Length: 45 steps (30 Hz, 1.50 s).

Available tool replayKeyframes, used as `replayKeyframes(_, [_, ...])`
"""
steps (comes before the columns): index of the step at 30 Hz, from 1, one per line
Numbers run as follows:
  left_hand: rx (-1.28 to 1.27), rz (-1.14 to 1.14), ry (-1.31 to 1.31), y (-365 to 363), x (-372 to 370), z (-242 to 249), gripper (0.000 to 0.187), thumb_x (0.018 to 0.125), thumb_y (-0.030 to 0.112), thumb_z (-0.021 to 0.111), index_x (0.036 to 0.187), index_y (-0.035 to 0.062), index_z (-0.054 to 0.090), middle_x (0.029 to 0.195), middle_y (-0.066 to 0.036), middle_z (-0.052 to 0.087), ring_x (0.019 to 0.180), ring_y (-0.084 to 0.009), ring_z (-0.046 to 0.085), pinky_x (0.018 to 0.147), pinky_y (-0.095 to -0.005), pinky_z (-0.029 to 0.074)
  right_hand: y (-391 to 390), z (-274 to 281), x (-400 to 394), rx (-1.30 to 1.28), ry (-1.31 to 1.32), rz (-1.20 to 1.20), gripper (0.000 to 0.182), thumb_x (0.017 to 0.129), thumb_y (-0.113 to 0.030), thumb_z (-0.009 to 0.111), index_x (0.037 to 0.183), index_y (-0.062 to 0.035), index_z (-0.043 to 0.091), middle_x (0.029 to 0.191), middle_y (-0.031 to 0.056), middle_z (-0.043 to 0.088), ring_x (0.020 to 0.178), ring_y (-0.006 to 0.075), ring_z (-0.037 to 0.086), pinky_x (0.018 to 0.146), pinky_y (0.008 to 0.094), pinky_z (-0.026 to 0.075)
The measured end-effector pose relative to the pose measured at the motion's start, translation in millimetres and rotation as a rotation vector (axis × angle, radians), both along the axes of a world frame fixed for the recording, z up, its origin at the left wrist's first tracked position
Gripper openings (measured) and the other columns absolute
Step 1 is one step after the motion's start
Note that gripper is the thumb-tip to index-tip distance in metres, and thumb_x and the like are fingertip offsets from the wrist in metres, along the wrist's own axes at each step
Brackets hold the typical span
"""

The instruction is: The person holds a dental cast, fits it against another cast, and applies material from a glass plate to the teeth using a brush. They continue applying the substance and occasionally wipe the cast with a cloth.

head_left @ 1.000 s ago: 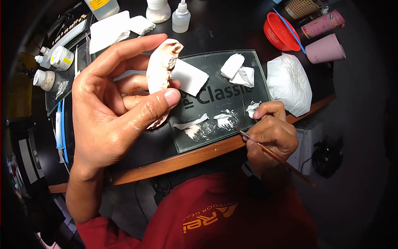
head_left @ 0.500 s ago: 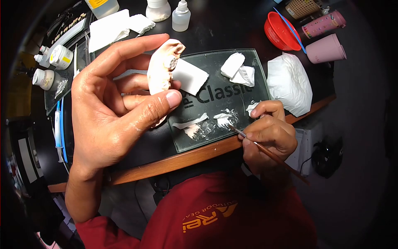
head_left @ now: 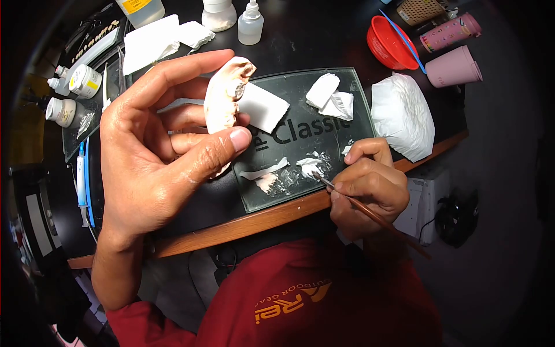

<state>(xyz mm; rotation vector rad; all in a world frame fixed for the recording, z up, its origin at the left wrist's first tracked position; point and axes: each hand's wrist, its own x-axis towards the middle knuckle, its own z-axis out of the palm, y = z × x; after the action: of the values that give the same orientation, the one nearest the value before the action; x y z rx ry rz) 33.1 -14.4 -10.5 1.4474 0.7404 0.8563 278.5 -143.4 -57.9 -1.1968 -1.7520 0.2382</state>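
My left hand [head_left: 162, 150] grips a pale dental cast [head_left: 218, 104] between its thumb and fingers, raised above the table with the tooth side facing right. In my right hand [head_left: 370, 191] is a thin brush [head_left: 376, 216] with a brown handle, pinched near its metal collar. The brush tip touches a mound of white paste [head_left: 310, 168] on a glass slab [head_left: 270, 199]. Left of that mound lies a pinkish paste smear [head_left: 267, 182]. Folded white tissue [head_left: 265, 107] lies behind the cast, and another folded tissue [head_left: 330, 97] sits farther back on the slab.
A wad of white tissue [head_left: 403, 115] rests right of the slab. Behind it stand a red bowl [head_left: 390, 43] and a pink cup [head_left: 454, 67]. A dropper bottle [head_left: 250, 26] and small jars [head_left: 85, 81] stand at the back and left. The table's wooden edge [head_left: 191, 239] runs in front.
My right hand has shifted slightly left, and the brush tip has moved left and up into the white paste. My left hand still holds the cast in nearly the same place.
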Motion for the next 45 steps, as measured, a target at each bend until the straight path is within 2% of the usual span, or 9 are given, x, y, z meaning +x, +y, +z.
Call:
replayKeyframes(3, [0.015, 0.001, 0.004, 0.8, -0.5, 0.2, 0.068, 0.085, 0.003, 0.083, 0.145, -0.0072, 0.052, 0.123, -0.020, 0.066, 0.104, -0.0281, 0.074, 0.084, -0.0338, 0.065, -5.3, -0.2, 3.5, -0.035, 0.025, 0.019, 0.020, 0.066, 0.006, 0.067, 0.079, -0.0092, 0.063, 0.067, 0.0034, 0.066, 0.080, 0.0228, 0.055, 0.079, 0.0379, 0.045])
replayKeyframes(15, [0.058, 0.058, -0.039, 8.8, -7.5, 6.3, 0.066, 0.086, 0.001, 0.080, 0.146, -0.0067, 0.052, 0.123, -0.020, 0.066, 0.106, -0.0269, 0.073, 0.091, -0.0370, 0.063, 1.8, 2.6, 7.6, -0.006, 0.143, 0.055, 0.017, 0.070, 0.005, 0.069, 0.080, -0.0076, 0.063, 0.069, 0.0030, 0.066, 0.067, 0.0199, 0.056, 0.075, 0.0348, 0.050])
replayKeyframes(18, [0.167, 0.118, -0.013, 21.7, -19.0, 5.6, 0.063, 0.090, 0.004, 0.077, 0.147, -0.0062, 0.051, 0.122, -0.018, 0.067, 0.107, -0.0239, 0.073, 0.091, -0.0330, 0.061, 18.1, 23.6, -1.8, -0.160, 0.349, -0.001, 0.012, 0.099, -0.002, 0.061, 0.104, 0.0040, 0.070, 0.079, 0.0088, 0.070, 0.076, 0.0192, 0.071, 0.077, 0.0328, 0.056])
replayKeyframes(20, [0.175, 0.119, -0.096, 30.8, -26.3, 2.8, 0.059, 0.093, 0.005, 0.075, 0.146, -0.0062, 0.052, 0.123, -0.018, 0.067, 0.107, -0.0244, 0.074, 0.091, -0.0326, 0.061, 49.2, 41.3, 7.6, -0.216, 0.083, 0.006, 0.023, 0.109, -0.009, 0.052, 0.113, 0.0061, 0.069, 0.085, 0.0126, 0.074, 0.085, 0.0171, 0.073, 0.075, 0.0278, 0.056])
replayKeyframes(23, [0.175, 0.183, -0.105, 39.2, -29.1, 4.5, 0.054, 0.092, 0.003, 0.076, 0.142, -0.0055, 0.056, 0.118, -0.016, 0.070, 0.103, -0.0209, 0.074, 0.091, -0.0316, 0.061, 117.1, 43.9, 11.3, -0.306, -0.076, -0.077, 0.028, 0.097, -0.025, 0.076, 0.098, 0.0025, 0.074, 0.080, 0.0118, 0.075, 0.076, 0.0126, 0.072, 0.069, 0.0270, 0.055])
replayKeyframes(26, [0.154, 0.214, -0.169, 45.3, -30.7, 0.8, 0.052, 0.089, 0.001, 0.080, 0.137, -0.0046, 0.061, 0.113, -0.014, 0.072, 0.097, -0.0173, 0.074, 0.088, -0.0299, 0.062, 175.7, 22.4, 18.6, -0.250, -0.199, -0.066, 0.058, 0.073, -0.042, 0.095, 0.106, 0.0027, 0.077, 0.094, 0.0163, 0.078, 0.091, 0.0256, 0.078, 0.085, 0.0360, 0.060])
replayKeyframes(35, [0.186, 0.221, -0.144, 52.1, -34.4, -2.2, 0.052, 0.087, 0.006, 0.083, 0.134, -0.0045, 0.063, 0.109, -0.013, 0.073, 0.090, -0.0150, 0.073, 0.085, -0.0278, 0.061, 207.0, 16.2, -1.2, -0.392, -0.134, -0.159, 0.056, 0.068, -0.035, 0.099, 0.105, 0.0021, 0.077, 0.090, 0.0096, 0.077, 0.086, 0.0168, 0.075, 0.080, 0.0304, 0.059])
replayKeyframes(41, [0.252, 0.216, -0.008, 51.5, -39.8, -2.4, 0.057, 0.092, 0.016, 0.079, 0.142, -0.0026, 0.059, 0.118, -0.014, 0.071, 0.106, -0.0201, 0.075, 0.093, -0.0331, 0.062, 100.2, 59.0, 6.5, -0.377, 0.179, 0.078, 0.040, 0.077, -0.004, 0.090, 0.111, 0.0030, 0.070, 0.100, 0.0081, 0.076, 0.090, 0.0142, 0.074, 0.079, 0.0284, 0.063])
replayKeyframes(45, [0.281, 0.207, 0.003, 44.9, -37.7, 0.6, 0.057, 0.091, 0.019, 0.079, 0.142, 0.0002, 0.060, 0.120, -0.014, 0.071, 0.106, -0.0207, 0.075, 0.093, -0.0322, 0.062, 19.5, 65.5, 10.2, -0.422, -0.052, -0.057, 0.042, 0.074, -0.006, 0.088, 0.112, -0.0014, 0.071, 0.102, 0.0059, 0.076, 0.093, 0.0126, 0.074, 0.073, 0.0235, 0.059])
